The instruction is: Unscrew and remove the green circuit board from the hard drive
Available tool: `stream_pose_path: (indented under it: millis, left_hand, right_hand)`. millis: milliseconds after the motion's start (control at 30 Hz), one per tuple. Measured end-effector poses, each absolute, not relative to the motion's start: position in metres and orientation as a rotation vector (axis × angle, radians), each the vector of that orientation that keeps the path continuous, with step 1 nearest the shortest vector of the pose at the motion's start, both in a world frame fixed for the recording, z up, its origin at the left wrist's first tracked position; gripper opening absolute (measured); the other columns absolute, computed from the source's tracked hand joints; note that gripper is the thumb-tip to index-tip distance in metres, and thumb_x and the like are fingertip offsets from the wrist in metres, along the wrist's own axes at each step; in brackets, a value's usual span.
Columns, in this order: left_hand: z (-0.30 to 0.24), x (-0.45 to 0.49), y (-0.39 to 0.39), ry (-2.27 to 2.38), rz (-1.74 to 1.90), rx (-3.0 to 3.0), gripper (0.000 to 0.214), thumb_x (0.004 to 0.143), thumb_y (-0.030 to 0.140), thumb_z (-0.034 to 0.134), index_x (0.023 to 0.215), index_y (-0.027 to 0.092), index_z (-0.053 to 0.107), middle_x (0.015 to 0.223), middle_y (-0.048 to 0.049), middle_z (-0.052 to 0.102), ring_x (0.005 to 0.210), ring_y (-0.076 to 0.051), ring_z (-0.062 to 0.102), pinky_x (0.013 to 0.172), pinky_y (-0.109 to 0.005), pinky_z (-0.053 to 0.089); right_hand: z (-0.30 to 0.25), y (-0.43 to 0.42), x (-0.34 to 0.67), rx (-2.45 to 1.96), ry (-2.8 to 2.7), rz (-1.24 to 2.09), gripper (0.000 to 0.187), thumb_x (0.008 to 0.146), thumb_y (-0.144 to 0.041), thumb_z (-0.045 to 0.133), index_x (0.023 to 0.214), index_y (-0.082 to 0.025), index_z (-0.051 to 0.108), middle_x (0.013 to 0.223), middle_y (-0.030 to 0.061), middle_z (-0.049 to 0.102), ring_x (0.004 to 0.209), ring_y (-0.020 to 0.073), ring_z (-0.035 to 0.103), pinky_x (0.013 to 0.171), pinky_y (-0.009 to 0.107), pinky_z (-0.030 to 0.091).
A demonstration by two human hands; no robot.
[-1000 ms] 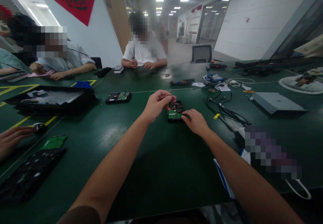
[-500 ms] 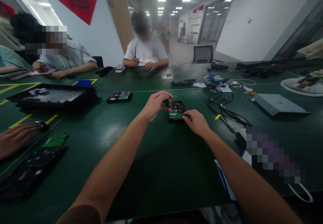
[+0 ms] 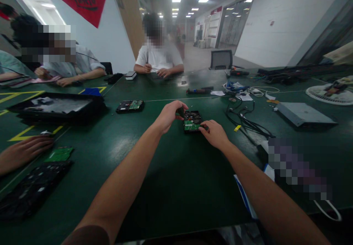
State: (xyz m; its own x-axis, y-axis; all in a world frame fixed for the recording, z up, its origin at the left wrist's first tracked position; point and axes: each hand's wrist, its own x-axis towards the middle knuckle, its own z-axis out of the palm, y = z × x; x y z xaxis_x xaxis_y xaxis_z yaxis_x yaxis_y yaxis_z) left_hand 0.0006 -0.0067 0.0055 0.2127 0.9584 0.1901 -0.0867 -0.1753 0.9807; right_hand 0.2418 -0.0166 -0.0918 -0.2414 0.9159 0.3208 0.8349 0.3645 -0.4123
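Observation:
A black hard drive point(image 3: 196, 116) with a green circuit board point(image 3: 191, 125) lies on the dark green table in front of me. At its upper left corner, my left hand point(image 3: 171, 115) is closed around the dark handle of a screwdriver point(image 3: 180, 110); the fingers cover most of this tool, and its tip is hidden. My right hand point(image 3: 213, 132) pinches the drive's right edge beside the board, thumb and fingertips together.
Another hard drive point(image 3: 130, 106) lies to the left, near a black tray point(image 3: 55, 107). A co-worker's hand point(image 3: 26, 151) rests at far left above black parts point(image 3: 35, 186). Cables point(image 3: 248, 118) and a grey metal box point(image 3: 306, 113) are on the right. Other people sit across the table.
My left hand has turned slightly about the screwdriver, so its yellow part no longer shows. The right hand stays at the drive. The co-worker's hand at left has moved a little rightward.

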Motion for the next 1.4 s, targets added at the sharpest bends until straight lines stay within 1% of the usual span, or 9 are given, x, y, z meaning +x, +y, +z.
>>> stream_pose_path:
  millis: [67, 167, 267, 433, 600, 867, 1067, 1233, 1400]
  left_hand:
    - [0.006, 0.001, -0.008, 0.87, 1.179, 1.353, 0.022, 0.089, 0.031, 0.053, 0.092, 0.015, 0.068, 0.09, -0.0088, 0.065, 0.087, -0.02, 0.062, 0.063, -0.029, 0.057]
    - [0.004, 0.002, -0.009, 0.795, 1.159, 1.247, 0.021, 0.091, 0.032, 0.056, 0.101, 0.016, 0.063, 0.087, -0.0087, 0.067, 0.085, -0.022, 0.065, 0.066, -0.035, 0.06]
    - [0.003, 0.003, -0.01, 0.748, 1.174, 1.198, 0.017, 0.091, 0.031, 0.059, 0.099, 0.016, 0.059, 0.087, -0.0088, 0.068, 0.085, -0.021, 0.067, 0.07, -0.037, 0.061]
    - [0.004, 0.007, -0.011, 0.795, 1.207, 1.297, 0.014, 0.094, 0.028, 0.056, 0.093, 0.016, 0.063, 0.093, -0.0087, 0.067, 0.088, -0.02, 0.066, 0.07, -0.034, 0.061]
    - [0.004, 0.011, -0.012, 0.819, 1.176, 1.402, 0.021, 0.099, 0.033, 0.054, 0.099, 0.016, 0.066, 0.094, -0.0086, 0.068, 0.091, -0.018, 0.066, 0.072, -0.031, 0.061]
    - [0.001, 0.012, -0.011, 0.837, 1.254, 1.46, 0.022, 0.099, 0.035, 0.056, 0.101, 0.016, 0.066, 0.098, -0.0094, 0.068, 0.087, -0.017, 0.067, 0.067, -0.029, 0.061]
    - [0.004, 0.009, -0.011, 0.841, 1.314, 1.454, 0.022, 0.1, 0.035, 0.055, 0.1, 0.016, 0.066, 0.096, -0.0093, 0.068, 0.084, -0.017, 0.066, 0.066, -0.029, 0.061]
    - [0.006, 0.006, -0.01, 0.845, 1.344, 1.471, 0.026, 0.099, 0.04, 0.056, 0.1, 0.016, 0.067, 0.096, -0.0091, 0.069, 0.086, -0.018, 0.067, 0.066, -0.029, 0.06]
    - [0.005, 0.003, -0.007, 0.841, 1.346, 1.487, 0.025, 0.099, 0.039, 0.056, 0.1, 0.017, 0.067, 0.1, -0.0098, 0.07, 0.087, -0.018, 0.068, 0.064, -0.029, 0.06]
  right_hand:
    - [-0.091, -0.017, 0.241, -1.52, -2.125, 0.218, 0.026, 0.098, -0.04, 0.059, 0.114, -0.023, 0.071, 0.11, 0.0082, 0.066, 0.082, 0.0179, 0.062, 0.075, 0.031, 0.048]
    - [-0.089, -0.018, 0.241, -1.531, -2.128, 0.223, 0.026, 0.098, -0.04, 0.059, 0.113, -0.022, 0.071, 0.111, 0.0084, 0.066, 0.082, 0.0178, 0.062, 0.076, 0.031, 0.048]
    - [-0.088, -0.018, 0.241, -1.531, -2.128, 0.24, 0.026, 0.099, -0.04, 0.059, 0.114, -0.022, 0.071, 0.112, 0.0085, 0.066, 0.082, 0.0177, 0.062, 0.076, 0.032, 0.048]
    - [-0.09, -0.018, 0.242, -1.526, -2.119, 0.248, 0.027, 0.098, -0.04, 0.059, 0.115, -0.022, 0.071, 0.112, 0.0083, 0.065, 0.082, 0.0175, 0.062, 0.074, 0.031, 0.048]
    - [-0.093, -0.017, 0.242, -1.512, -2.106, 0.225, 0.026, 0.099, -0.039, 0.059, 0.114, -0.023, 0.071, 0.111, 0.0075, 0.066, 0.08, 0.0166, 0.062, 0.074, 0.031, 0.048]
    - [-0.087, -0.019, 0.242, -1.543, -2.081, 0.16, 0.026, 0.1, -0.04, 0.055, 0.114, -0.024, 0.07, 0.107, 0.0074, 0.068, 0.083, 0.0185, 0.063, 0.075, 0.031, 0.048]
    - [-0.079, -0.013, 0.256, -1.712, -1.918, -0.004, 0.021, 0.098, -0.027, 0.053, 0.105, -0.02, 0.071, 0.102, 0.0084, 0.072, 0.095, 0.0223, 0.065, 0.083, 0.033, 0.047]
    - [-0.082, -0.01, 0.261, -1.763, -2.012, 0.052, 0.019, 0.093, -0.022, 0.057, 0.101, -0.021, 0.073, 0.101, 0.0074, 0.072, 0.094, 0.0208, 0.065, 0.083, 0.032, 0.047]
    - [-0.088, -0.009, 0.258, -1.717, -2.144, 0.135, 0.018, 0.091, -0.025, 0.062, 0.103, -0.022, 0.076, 0.103, 0.006, 0.071, 0.091, 0.0186, 0.064, 0.081, 0.029, 0.046]
